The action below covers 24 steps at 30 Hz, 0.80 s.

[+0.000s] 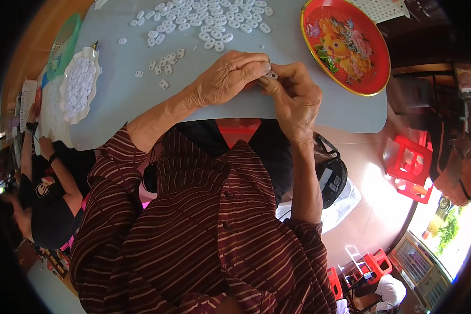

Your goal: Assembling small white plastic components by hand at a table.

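My left hand (227, 78) and my right hand (298, 99) meet above the table's near edge, fingers closed in a pinch. Between their fingertips is a small white plastic piece with dark holes (272, 75), partly covered by the fingers. Something reddish shows just under the left fingertips, too hidden to name. Left of my hands lie several small white two-holed blocks (167, 68). Beyond them, many white oval two-holed pieces (204, 18) spread over the grey table (125, 68).
At the right stands a round red tray (370, 65) with a floral print and gold rim. A scalloped white dish (64, 99) of white pieces and a green basket (74, 31) are at the left. Another person (52, 204) sits left; red stools (411, 162) stand right.
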Available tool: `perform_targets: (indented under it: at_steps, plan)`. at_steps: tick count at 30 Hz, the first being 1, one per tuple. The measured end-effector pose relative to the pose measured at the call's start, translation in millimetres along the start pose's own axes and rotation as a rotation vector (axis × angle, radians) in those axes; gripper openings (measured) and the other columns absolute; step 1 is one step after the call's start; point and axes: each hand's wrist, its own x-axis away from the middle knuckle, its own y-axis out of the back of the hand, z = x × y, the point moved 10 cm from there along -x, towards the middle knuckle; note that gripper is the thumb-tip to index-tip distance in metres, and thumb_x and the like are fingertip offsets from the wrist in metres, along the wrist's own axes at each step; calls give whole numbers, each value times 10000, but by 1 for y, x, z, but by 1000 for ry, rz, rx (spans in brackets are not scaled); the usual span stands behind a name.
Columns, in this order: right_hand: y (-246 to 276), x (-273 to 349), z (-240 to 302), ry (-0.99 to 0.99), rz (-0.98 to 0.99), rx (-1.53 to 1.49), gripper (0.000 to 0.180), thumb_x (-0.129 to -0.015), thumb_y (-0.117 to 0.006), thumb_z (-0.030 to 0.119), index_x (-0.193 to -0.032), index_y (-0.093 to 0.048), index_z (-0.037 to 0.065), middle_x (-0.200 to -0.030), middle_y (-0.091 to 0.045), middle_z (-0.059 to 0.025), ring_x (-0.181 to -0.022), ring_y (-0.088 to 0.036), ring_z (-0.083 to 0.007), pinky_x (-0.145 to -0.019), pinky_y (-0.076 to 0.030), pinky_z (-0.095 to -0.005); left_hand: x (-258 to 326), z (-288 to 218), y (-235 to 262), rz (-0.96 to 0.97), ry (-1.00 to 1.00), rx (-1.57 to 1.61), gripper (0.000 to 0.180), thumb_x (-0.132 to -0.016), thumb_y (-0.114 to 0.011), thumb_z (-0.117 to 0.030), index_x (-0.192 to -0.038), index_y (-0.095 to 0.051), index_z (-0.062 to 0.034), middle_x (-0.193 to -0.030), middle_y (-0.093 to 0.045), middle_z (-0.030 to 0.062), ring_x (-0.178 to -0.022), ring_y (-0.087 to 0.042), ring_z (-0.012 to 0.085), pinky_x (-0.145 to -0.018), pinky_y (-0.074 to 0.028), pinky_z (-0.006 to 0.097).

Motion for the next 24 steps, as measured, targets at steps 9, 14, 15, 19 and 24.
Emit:
perform_targets:
  at_steps: [9,14,15,19,24]
  plan:
    - [-2,-7,-7,-56,44,-169,162,-806,-689,20,-924,-594,-36,-802,-646,-55,-669,-586,-72,-604,-471,-207,1,2,2,-10,-2,15,319,-969,-433,-276,-824,-499,0,-622,-392,22,-615,-351,112,-577,-355,276]
    - [1,-15,6,-97,65,-150,102,-849,-621,11,-922,-590,-53,-773,-623,-49,-649,-579,-79,-592,-477,-212,9,-18,3,-49,-35,12,332,-986,-414,-275,-827,-511,0,-659,-423,16,-637,-374,105,-608,-363,258]
    - [9,-23,22,-1,57,-103,83,-851,-589,-11,-921,-588,-55,-761,-616,-48,-640,-576,-82,-594,-480,-214,12,-23,3,-70,-17,75,333,-977,-424,-277,-800,-499,-4,-632,-431,12,-609,-392,98,-588,-374,259]
    - [31,-86,60,107,69,66,98,-868,-514,-15,-887,-604,-49,-718,-605,-42,-618,-565,-77,-596,-482,-213,26,-16,-1,-82,47,268,354,-966,-428,-276,-739,-484,-11,-605,-456,7,-585,-434,95,-595,-402,252]
    - [18,-118,62,-27,121,84,141,-848,-592,78,-916,-634,-38,-709,-609,-38,-609,-570,-79,-603,-491,-225,23,-4,-7,-123,55,374,342,-988,-384,-245,-759,-503,-21,-669,-485,18,-612,-428,76,-609,-388,238]
